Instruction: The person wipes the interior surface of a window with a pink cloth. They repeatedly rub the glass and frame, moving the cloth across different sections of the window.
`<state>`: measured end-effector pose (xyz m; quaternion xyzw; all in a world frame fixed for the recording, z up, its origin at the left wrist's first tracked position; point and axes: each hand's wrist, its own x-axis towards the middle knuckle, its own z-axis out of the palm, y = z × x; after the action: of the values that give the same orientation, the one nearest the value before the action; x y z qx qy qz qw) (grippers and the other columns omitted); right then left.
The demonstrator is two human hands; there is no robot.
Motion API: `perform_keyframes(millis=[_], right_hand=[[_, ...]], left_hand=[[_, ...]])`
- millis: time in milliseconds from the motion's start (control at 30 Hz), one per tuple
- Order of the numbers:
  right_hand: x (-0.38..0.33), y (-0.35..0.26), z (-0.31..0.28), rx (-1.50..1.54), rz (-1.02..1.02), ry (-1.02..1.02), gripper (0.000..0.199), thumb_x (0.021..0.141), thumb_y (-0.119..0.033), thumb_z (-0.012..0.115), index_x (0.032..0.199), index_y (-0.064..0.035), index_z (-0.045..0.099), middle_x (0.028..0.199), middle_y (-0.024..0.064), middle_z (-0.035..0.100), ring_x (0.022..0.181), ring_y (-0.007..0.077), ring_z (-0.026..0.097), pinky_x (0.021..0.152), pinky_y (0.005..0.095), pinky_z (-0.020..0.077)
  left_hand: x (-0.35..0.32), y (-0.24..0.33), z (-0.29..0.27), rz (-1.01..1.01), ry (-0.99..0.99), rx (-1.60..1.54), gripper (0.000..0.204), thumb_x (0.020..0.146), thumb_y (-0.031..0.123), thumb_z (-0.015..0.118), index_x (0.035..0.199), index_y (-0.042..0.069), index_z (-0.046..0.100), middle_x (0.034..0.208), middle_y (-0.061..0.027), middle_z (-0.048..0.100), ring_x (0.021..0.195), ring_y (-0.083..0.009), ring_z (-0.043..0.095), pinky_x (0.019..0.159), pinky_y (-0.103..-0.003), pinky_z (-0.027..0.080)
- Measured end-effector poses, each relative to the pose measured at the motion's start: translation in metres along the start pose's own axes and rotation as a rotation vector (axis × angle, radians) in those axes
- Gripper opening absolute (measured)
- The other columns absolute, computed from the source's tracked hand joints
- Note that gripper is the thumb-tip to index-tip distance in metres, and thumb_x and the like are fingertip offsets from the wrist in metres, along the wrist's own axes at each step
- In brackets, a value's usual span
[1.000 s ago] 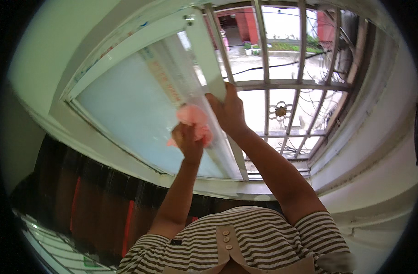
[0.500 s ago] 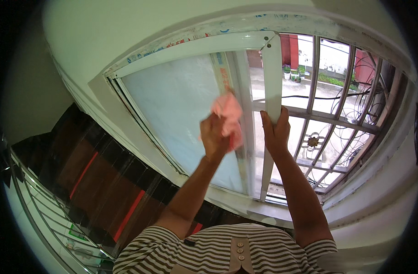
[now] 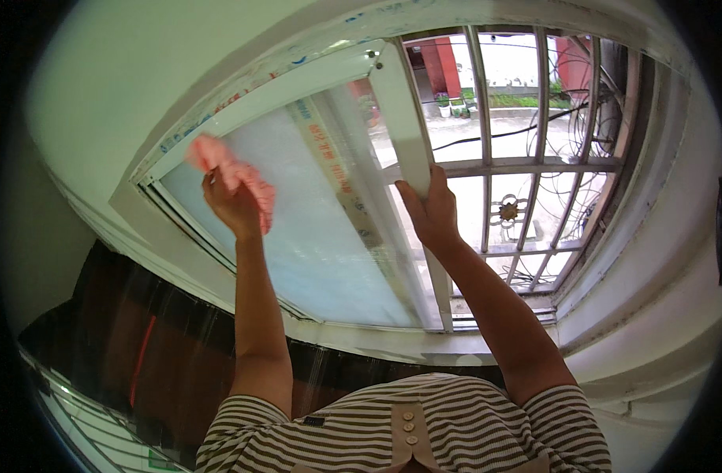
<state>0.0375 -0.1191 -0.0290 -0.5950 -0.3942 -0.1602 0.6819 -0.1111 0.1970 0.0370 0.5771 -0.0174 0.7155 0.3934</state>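
My left hand (image 3: pixel 236 206) is closed round a pink cloth (image 3: pixel 233 169), held against or just over the upper left part of the sliding window's glass (image 3: pixel 298 229); the cloth is a little blurred. Bunched folds stick out on both sides of the fingers. My right hand (image 3: pixel 436 211) grips the white upright frame (image 3: pixel 406 118) at the right edge of the window sash, thumb on the near face and fingers round the far side. Through the glass runs a strip of protective tape (image 3: pixel 329 158) with red print.
Right of the sash, metal security bars (image 3: pixel 487 165) with a flower ornament (image 3: pixel 508 211) cross the opening, with tangled cables (image 3: pixel 589 134) outside. A stair railing (image 3: pixel 85 418) stands at lower left beside dark brown steps or panels (image 3: pixel 171 355). White wall surrounds the window.
My left hand has swept the pink cloth from the pane's right side to its upper left. The right hand keeps its hold on the frame. The whole view has shifted.
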Motion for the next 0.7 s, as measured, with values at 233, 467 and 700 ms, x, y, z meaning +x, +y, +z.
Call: perform_keyframes(millis=[233,467,700], right_hand=[[0.000,-0.008,-0.001,0.056,0.002,-0.027,0.041,0.091,-0.024,0.062,0.114,0.0061,0.044,0.086,0.0272,0.065,0.080,0.0371,0.069,0.067,0.0422,0.0537],[0.001,-0.005,-0.007,0.020,-0.009,-0.020,0.043,0.090,-0.026,0.063,0.113,0.0053,0.045,0.085,0.0278,0.064,0.079,0.0412,0.067,0.068,0.0445,0.0530],[0.003,0.006,-0.002,0.066,-0.046,-0.036,0.042,0.090,-0.026,0.063,0.112,0.0040,0.044,0.082,0.0269,0.063,0.075,0.0420,0.066,0.064,0.0460,0.0526]], left_hand=[[-0.001,-0.020,-0.078,-0.309,0.119,-0.219,0.023,0.092,0.021,0.048,0.080,0.002,0.055,0.080,-0.0091,0.056,0.069,-0.0191,0.053,0.060,-0.029,0.048],[-0.141,-0.108,-0.145,-0.684,0.209,0.712,0.030,0.094,0.032,0.053,0.088,0.003,0.058,0.083,-0.0077,0.061,0.073,-0.0190,0.057,0.063,-0.034,0.049],[-0.357,-0.126,-0.088,-0.961,0.114,0.026,0.014,0.089,0.026,0.057,0.092,0.013,0.053,0.081,-0.0012,0.055,0.067,-0.0175,0.056,0.058,-0.033,0.051]])
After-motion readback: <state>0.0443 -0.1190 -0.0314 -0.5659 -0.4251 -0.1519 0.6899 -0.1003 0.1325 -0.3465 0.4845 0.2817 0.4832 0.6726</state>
